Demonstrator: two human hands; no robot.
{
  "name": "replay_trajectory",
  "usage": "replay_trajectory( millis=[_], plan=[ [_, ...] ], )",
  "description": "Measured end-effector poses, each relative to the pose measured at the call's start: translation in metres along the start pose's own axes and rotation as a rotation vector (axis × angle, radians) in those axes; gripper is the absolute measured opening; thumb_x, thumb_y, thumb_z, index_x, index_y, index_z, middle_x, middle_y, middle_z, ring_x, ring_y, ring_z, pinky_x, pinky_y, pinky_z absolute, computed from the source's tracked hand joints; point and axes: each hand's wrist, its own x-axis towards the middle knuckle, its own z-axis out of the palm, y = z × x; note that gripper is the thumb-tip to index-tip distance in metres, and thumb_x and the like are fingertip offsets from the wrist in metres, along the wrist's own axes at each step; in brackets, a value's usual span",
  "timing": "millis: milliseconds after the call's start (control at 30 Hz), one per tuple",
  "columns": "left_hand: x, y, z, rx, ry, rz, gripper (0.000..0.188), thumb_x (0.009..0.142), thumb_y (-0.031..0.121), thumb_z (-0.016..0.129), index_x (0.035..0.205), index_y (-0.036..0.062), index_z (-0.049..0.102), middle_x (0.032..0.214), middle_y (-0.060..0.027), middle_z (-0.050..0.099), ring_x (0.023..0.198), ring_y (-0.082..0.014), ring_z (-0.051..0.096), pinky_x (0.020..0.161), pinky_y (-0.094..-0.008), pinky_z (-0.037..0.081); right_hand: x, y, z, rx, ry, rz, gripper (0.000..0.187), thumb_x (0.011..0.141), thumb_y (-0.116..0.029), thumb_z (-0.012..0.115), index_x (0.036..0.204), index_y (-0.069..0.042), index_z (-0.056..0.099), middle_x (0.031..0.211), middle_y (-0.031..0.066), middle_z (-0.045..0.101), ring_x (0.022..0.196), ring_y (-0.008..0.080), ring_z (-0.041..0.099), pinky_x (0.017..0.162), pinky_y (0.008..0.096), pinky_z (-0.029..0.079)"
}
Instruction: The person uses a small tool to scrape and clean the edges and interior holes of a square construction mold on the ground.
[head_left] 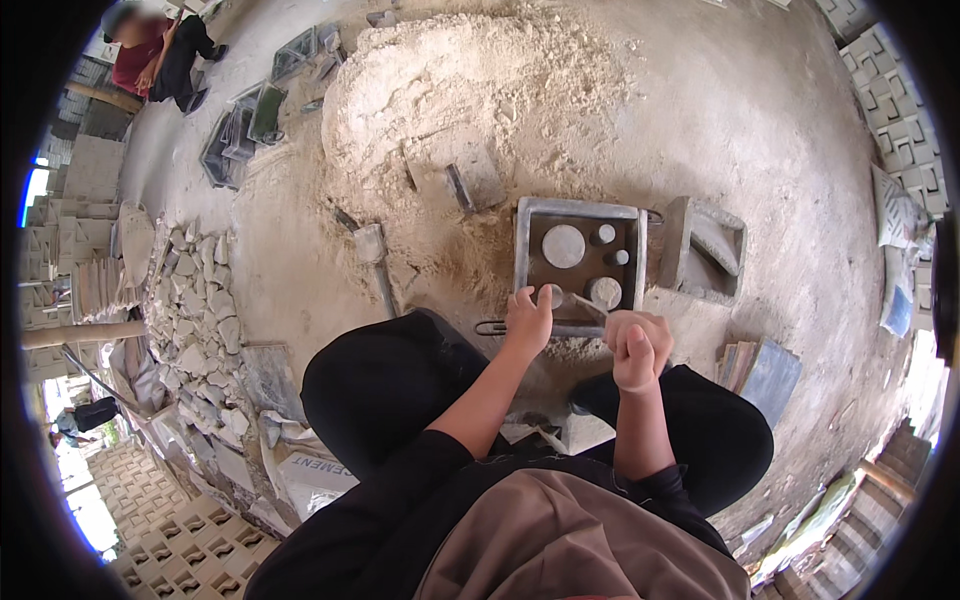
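Note:
A square grey mould frame (581, 209) lies on the ground in front of my knees. Inside it, a large pale disc (563, 246) and several smaller round pieces stand up from a brown floor, among them a rough-topped one (604, 292) near my hands. My left hand (528, 322) is at the near left corner with its fingers curled in; a small round grey piece (556, 296) sits by its thumb. My right hand (638, 347) is closed in a fist over the near right corner. From it a thin, light tool (588, 304) points left into the frame; its full shape is hidden.
Right of the frame lies an open grey mould box (684, 250). A pale powder heap (470, 90) spreads ahead, with a hammer-like tool (373, 262) nearer left. Broken rubble (197, 330) lies left, flat plates (765, 378) right. Another person (165, 60) sits far left.

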Motion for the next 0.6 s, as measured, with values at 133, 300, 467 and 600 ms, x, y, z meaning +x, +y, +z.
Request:
replay_trajectory(
  millis=[133,300,467,600],
  plan=[
    [-0.006,0.020,0.003,-0.041,0.000,-0.059,0.060,0.084,0.049,0.036,0.119,-0.0004,0.039,0.121,-0.0258,0.036,0.111,-0.0414,0.037,0.094,-0.0447,0.029,-0.013,0.054,-0.017,-0.039,0.009,0.117,0.041,0.083,-0.014,0.035,0.044,-0.005,0.029,0.041,0.0033,0.031,0.036,0.0132,0.029,0.037,0.0257,0.024],
    [0.001,0.002,-0.002,-0.053,0.000,-0.029,0.060,0.085,0.048,0.035,0.120,0.0002,0.037,0.123,-0.0259,0.034,0.111,-0.0429,0.036,0.094,-0.0449,0.028,-0.003,0.017,-0.005,0.014,0.128,0.125,0.039,0.082,-0.013,0.035,0.045,-0.004,0.029,0.042,0.0034,0.032,0.036,0.0121,0.029,0.037,0.0267,0.025],
    [-0.002,0.015,0.003,0.008,-0.041,-0.041,0.058,0.085,0.048,0.034,0.121,0.0008,0.036,0.122,-0.0247,0.035,0.109,-0.0422,0.037,0.093,-0.0446,0.030,-0.020,0.047,-0.016,-0.209,-0.014,0.126,0.032,0.076,-0.012,0.040,0.047,0.000,0.034,0.043,0.0060,0.035,0.035,0.0145,0.034,0.037,0.0281,0.026],
    [-0.012,0.017,-0.006,0.067,-0.015,0.095,0.056,0.087,0.046,0.032,0.119,0.0000,0.037,0.122,-0.0220,0.037,0.110,-0.0401,0.038,0.092,-0.0449,0.030,0.001,0.020,-0.014,-0.093,-0.017,0.090,0.032,0.074,-0.011,0.039,0.045,0.000,0.032,0.041,0.0058,0.036,0.036,0.0147,0.036,0.037,0.0275,0.027]
  ],
)
